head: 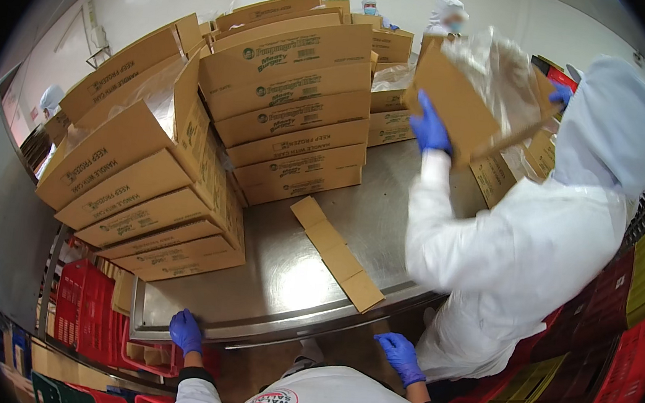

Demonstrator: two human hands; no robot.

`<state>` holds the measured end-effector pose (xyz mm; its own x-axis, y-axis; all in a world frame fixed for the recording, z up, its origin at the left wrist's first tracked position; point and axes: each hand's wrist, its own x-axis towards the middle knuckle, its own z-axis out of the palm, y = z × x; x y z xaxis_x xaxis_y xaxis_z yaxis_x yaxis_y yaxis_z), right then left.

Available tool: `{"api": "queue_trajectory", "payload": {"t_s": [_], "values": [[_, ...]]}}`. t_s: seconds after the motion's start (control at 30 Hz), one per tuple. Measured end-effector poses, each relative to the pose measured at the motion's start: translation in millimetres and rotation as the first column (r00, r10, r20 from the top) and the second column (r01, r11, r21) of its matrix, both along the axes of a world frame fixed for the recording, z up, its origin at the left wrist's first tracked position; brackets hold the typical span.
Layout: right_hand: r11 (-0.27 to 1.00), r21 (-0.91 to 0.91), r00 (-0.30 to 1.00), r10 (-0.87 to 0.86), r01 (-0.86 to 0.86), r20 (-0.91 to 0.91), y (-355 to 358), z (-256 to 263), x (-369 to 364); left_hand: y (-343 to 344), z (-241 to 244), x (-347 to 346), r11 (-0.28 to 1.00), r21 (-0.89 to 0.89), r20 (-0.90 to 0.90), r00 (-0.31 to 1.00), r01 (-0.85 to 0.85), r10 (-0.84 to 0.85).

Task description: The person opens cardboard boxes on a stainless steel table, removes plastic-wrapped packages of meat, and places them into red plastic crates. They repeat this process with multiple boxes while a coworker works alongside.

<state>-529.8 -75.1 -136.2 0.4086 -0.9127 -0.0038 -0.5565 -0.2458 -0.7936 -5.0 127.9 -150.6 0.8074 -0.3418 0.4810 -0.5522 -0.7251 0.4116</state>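
Note:
My left hand point(185, 332), in a blue glove, rests on the near left rim of the stainless steel table point(272, 254) and holds nothing. My right hand point(402, 359), gloved in the same blue, hangs off the table's front side with its fingers extended and nothing in them. A long folded cardboard strip point(336, 253) lies across the steel surface, its near end at the front rim. On the left rises a stack of open cardboard cartons point(155, 210) with clear plastic liners in the top one. Behind it stands a taller carton stack point(302, 107).
At right, a co-worker point(503, 234) in white holds up an open carton point(452, 103) with a clear plastic liner point(500, 79). Red crates point(83, 307) stand at lower left; red and yellow crates point(519, 391) line the right side. More people point(448, 17) are at the back.

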Motion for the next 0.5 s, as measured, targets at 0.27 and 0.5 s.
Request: {"api": "queue_trajectory", "payload": {"t_s": [0.27, 0.5], "values": [[1.0, -0.001, 1.0, -0.002, 0.002, -0.025, -1.2, -12.9, -6.6, -2.6, 1.7, -0.3, 0.998, -0.047, -0.046, 0.998, 0.029, -0.031], [1.0, 0.014, 0.997, 0.024, -0.023, -0.073, -0.8, -17.4, -7.6, -2.8, 3.9, -2.7, 1.0, -0.008, 0.028, 1.0, 0.011, -0.011]]}}
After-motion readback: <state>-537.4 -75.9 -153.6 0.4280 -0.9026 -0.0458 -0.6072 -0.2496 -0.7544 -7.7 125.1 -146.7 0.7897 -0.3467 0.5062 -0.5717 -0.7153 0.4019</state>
